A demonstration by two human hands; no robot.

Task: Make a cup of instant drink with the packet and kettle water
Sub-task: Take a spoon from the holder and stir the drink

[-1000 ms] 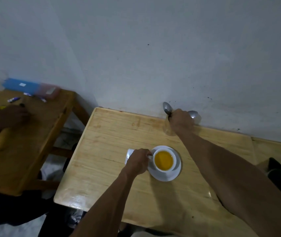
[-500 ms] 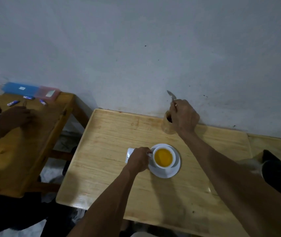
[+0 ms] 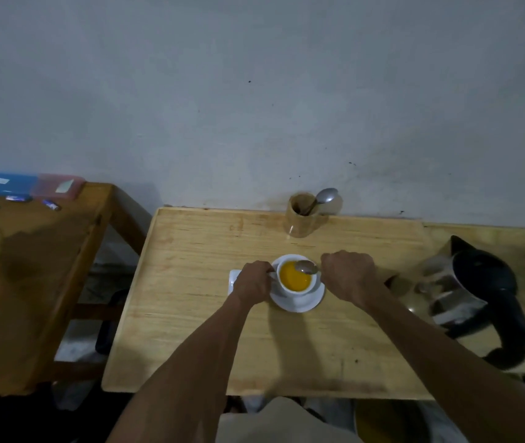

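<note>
A white cup (image 3: 296, 287) full of orange drink stands on a white saucer (image 3: 298, 302) in the middle of the light wooden table (image 3: 191, 330). My left hand (image 3: 251, 282) grips the cup's handle. My right hand (image 3: 349, 276) holds a metal spoon (image 3: 306, 267) whose bowl hovers over the drink at the cup's right rim. A white packet (image 3: 232, 279) lies flat beside the saucer, mostly hidden under my left hand. The steel kettle (image 3: 465, 292) with a black handle stands at the right.
A wooden holder (image 3: 301, 219) with one more spoon (image 3: 326, 196) stands at the back by the wall. A darker table (image 3: 31, 266) on the left carries blue and pink boxes (image 3: 25, 183) and small items. A gap separates the two tables.
My right hand took a spoon out of the holder at the wall and brought it down to the cup. My left hand stayed on the cup's handle. The view shifted, revealing the kettle.
</note>
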